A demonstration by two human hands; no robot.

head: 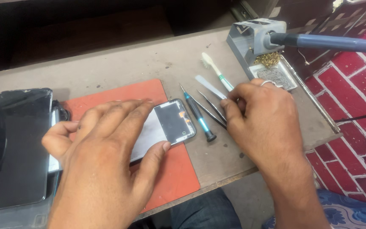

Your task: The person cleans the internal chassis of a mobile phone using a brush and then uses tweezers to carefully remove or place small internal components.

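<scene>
Black phone screen [20, 144] far left, dark.

The left hand [106, 148] lay flat and low, fingers spread wide, thumb out to the side. The right hand [257, 116] reached forward, its fingers curled in and pinched together.

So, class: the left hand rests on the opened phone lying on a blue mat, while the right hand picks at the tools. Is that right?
Not quite. The mat is red-orange, not blue, as the head view shows. The left hand does rest on the opened phone, and the right hand is at the tools.
</scene>
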